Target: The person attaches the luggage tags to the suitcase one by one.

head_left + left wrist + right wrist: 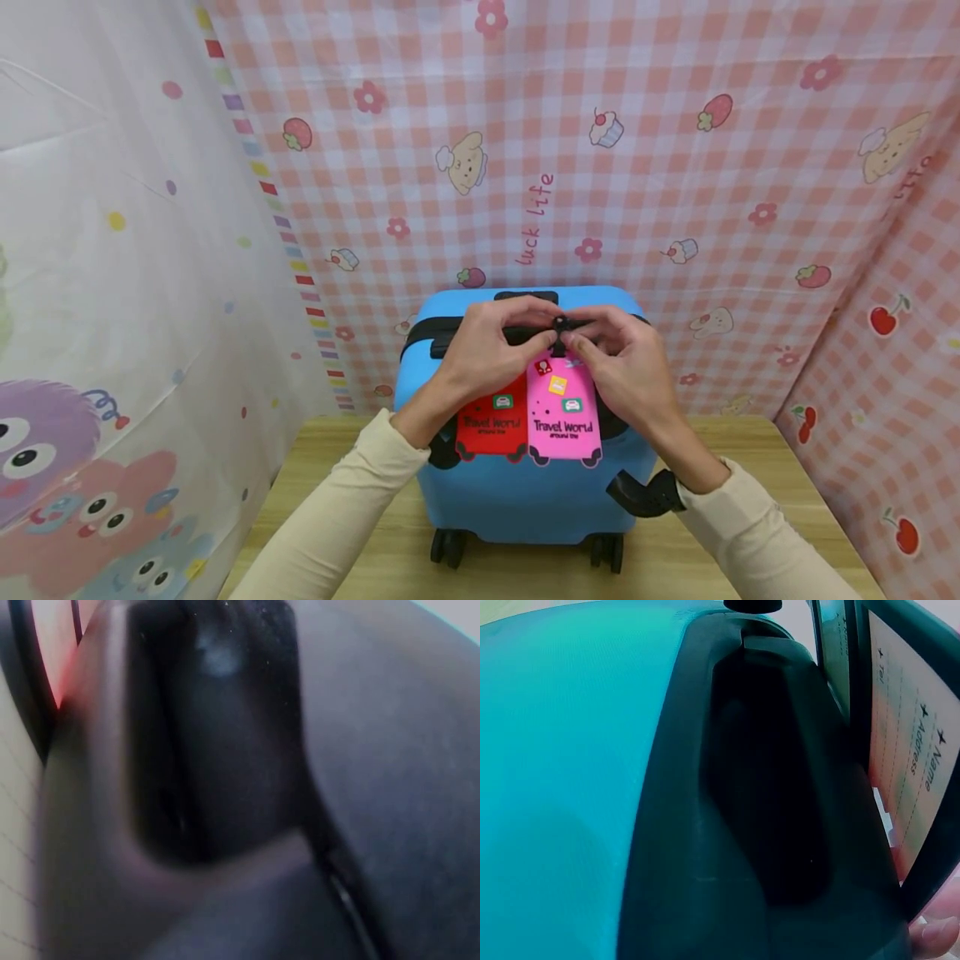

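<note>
A blue suitcase (525,500) stands upright, with two luggage tags hanging at its black top handle. The red luggage tag (491,429) is on the left, and its upper part is hidden behind my left hand (487,346). Beside it hangs the pink luggage tag (564,408), its black strap (558,346) rising between my hands. Thumb and fingers of the left hand pinch this strap near its top. From the other side my right hand (633,358) pinches it too, fingertips meeting the left ones. In the right wrist view a tag's lined back (911,742) shows beside the dark suitcase recess (765,780).
The suitcase's black wheels (606,550) rest on a wood-grain table (352,500). Behind hangs a pink checked curtain (637,183), close to the suitcase; a white cartoon curtain (150,292) is at the left. A black wrist strap (645,493) sticks out at my right cuff.
</note>
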A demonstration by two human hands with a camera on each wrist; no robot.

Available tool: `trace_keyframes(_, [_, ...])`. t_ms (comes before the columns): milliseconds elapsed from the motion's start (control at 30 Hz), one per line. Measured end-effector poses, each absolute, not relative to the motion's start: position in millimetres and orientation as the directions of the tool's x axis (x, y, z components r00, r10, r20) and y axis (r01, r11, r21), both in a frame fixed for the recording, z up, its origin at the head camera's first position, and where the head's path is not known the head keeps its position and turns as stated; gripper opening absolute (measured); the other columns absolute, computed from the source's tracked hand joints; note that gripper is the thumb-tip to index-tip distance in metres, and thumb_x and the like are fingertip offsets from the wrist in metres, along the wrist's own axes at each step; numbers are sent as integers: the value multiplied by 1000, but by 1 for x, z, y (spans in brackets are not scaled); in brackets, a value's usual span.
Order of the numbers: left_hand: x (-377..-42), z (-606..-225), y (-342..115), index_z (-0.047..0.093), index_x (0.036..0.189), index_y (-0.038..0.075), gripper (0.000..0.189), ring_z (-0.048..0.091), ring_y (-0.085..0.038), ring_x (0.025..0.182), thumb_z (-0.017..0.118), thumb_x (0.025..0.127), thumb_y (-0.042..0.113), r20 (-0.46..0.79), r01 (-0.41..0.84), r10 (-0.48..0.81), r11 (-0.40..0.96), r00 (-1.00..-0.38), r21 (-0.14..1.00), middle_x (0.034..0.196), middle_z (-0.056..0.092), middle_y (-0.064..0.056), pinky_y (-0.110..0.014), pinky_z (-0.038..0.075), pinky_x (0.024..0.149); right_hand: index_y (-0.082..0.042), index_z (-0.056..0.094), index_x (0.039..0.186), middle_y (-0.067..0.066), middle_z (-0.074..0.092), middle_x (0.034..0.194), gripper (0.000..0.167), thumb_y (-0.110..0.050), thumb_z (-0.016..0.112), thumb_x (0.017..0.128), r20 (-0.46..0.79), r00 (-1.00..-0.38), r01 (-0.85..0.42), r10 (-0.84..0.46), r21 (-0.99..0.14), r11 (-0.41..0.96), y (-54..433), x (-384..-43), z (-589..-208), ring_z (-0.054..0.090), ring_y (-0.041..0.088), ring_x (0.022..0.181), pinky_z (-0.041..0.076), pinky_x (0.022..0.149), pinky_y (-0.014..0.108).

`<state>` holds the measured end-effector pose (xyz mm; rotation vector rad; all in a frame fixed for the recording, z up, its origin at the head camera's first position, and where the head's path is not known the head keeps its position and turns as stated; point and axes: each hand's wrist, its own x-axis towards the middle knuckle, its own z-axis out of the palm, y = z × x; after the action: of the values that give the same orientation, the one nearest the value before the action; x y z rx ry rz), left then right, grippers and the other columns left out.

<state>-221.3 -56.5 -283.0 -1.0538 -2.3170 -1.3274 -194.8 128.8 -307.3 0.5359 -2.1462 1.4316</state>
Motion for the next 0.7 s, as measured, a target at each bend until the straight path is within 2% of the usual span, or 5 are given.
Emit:
trace_keyframes(233, [-223, -281, -59, 71, 121, 6, 29, 69, -14, 104, 68, 92, 9, 557, 729, 483, 323, -676, 604, 114, 73, -7, -25, 53, 92, -1, 66, 105, 11, 73, 83, 17, -7, 72, 90, 597, -801, -568, -38, -740, 360, 126, -196, -306, 62, 11, 59, 51, 57, 19])
trace_keyframes(700, [-222, -283, -58, 72, 117, 7, 27, 69, -10, 99, 70, 90, 9, 561, 747, 507, 320, -654, 583, 109, 74, -5, -20, 52, 91, -4, 74, 107, 9, 74, 90, 17, -11, 71, 92, 580, -810, -563, -85, -729, 389, 131, -191, -302, 71, 12, 75, 55, 65, 18])
